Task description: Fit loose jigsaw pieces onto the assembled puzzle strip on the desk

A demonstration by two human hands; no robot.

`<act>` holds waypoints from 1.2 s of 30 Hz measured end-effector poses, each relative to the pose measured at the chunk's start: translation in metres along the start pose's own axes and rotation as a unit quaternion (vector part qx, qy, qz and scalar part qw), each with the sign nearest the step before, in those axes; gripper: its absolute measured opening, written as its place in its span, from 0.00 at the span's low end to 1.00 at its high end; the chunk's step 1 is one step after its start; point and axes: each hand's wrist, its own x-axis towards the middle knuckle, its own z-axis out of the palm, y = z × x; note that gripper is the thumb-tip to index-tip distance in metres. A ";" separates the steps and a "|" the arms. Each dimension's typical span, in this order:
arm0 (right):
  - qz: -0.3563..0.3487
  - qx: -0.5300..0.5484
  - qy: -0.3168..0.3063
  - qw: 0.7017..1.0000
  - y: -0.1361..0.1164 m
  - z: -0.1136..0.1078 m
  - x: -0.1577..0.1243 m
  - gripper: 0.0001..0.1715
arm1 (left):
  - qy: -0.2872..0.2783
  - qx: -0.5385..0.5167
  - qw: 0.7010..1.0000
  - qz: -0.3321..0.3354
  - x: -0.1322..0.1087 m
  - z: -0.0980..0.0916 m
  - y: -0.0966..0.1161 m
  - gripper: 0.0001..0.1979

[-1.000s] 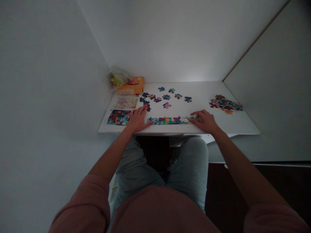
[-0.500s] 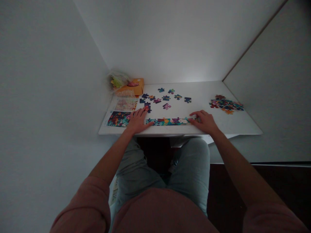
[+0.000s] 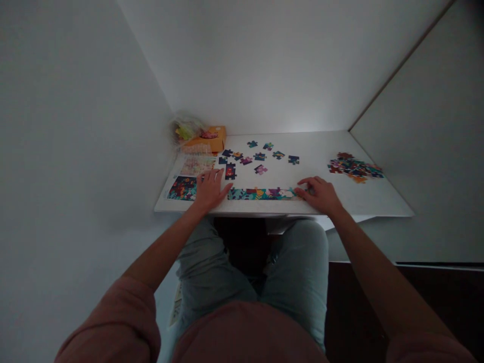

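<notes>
A strip of joined cardboard jigsaw pieces lies along the near edge of a white table; it seems light and stiff, with joints that could part, so support both ends; the open left hand lies just beside one end; the curled right hand rests at the other, grip unclear.

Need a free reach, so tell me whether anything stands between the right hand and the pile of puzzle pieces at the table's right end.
Nothing visible stands in the way: only the white tabletop lies between the right hand and the pile of puzzle pieces.
</notes>
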 end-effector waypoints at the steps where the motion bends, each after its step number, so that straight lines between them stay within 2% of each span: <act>1: 0.000 0.004 -0.001 1.000 0.000 0.000 0.000 0.19 | 0.007 0.002 1.000 0.003 0.008 -0.002 -0.006 0.26; 4: -0.003 0.018 0.002 1.000 -0.001 -0.003 0.001 0.19 | -0.005 0.005 1.000 0.024 0.043 -0.005 -0.023 0.22; 6: 0.002 0.027 0.002 1.000 -0.001 -0.004 0.001 0.19 | -0.061 0.008 0.997 0.056 0.071 -0.003 -0.032 0.20; 10: 0.017 0.040 0.000 0.999 -0.001 -0.006 0.002 0.19 | -0.113 0.019 0.992 0.050 0.116 0.010 -0.039 0.17; 13: 0.020 0.047 -0.001 0.999 0.001 -0.006 0.003 0.19 | -0.132 0.018 0.990 0.036 0.133 0.020 -0.044 0.17; 16: 0.027 0.052 -0.003 0.998 0.002 -0.006 0.004 0.20 | -0.133 0.007 0.991 0.024 0.139 0.026 -0.049 0.18; 22: 0.024 0.057 0.007 0.998 0.004 -0.003 0.003 0.20 | -0.103 -0.033 0.994 -0.009 0.128 0.024 -0.052 0.22; 28: 0.031 0.055 0.006 0.998 0.003 -0.003 0.004 0.18 | -0.064 -0.098 0.993 -0.025 0.104 0.007 -0.041 0.16; 31: 0.025 0.061 0.010 0.998 -0.001 -0.005 0.003 0.18 | -0.055 -0.147 0.987 -0.041 0.079 0.001 -0.034 0.18; 36: 0.044 0.060 0.009 0.997 -0.004 -0.003 0.001 0.19 | -0.044 -0.222 0.972 -0.058 0.017 0.002 -0.030 0.22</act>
